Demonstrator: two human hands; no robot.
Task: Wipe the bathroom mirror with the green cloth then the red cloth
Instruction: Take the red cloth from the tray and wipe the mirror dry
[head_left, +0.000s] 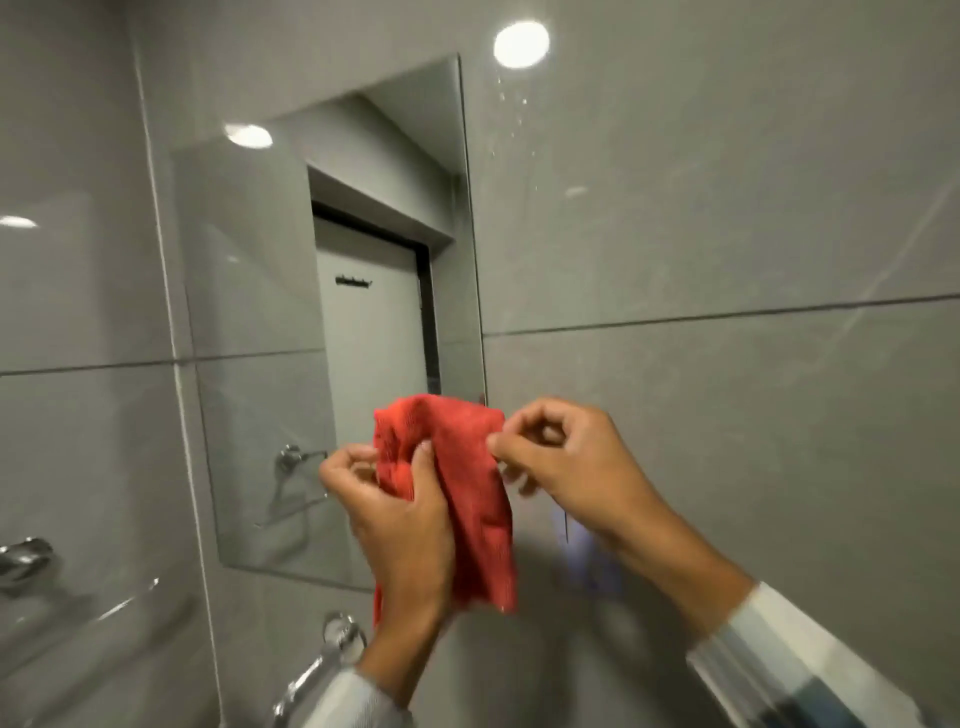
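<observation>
The red cloth (470, 499) hangs in front of me, held up between both hands near the mirror's lower right corner. My left hand (395, 514) grips its left side, thumb pressed into the fabric. My right hand (566, 462) pinches its upper right edge between thumb and fingers. The frameless mirror (291, 322) is fixed to the grey tiled wall and reflects a white door and a ceiling light. No green cloth is in view.
A chrome towel rail (322, 670) sticks out below the mirror, close to my left wrist. Another chrome fitting (26, 558) is on the left wall. Water drops (511, 111) speckle the tile right of the mirror's top. A blurred bluish object (589, 566) sits behind my right wrist.
</observation>
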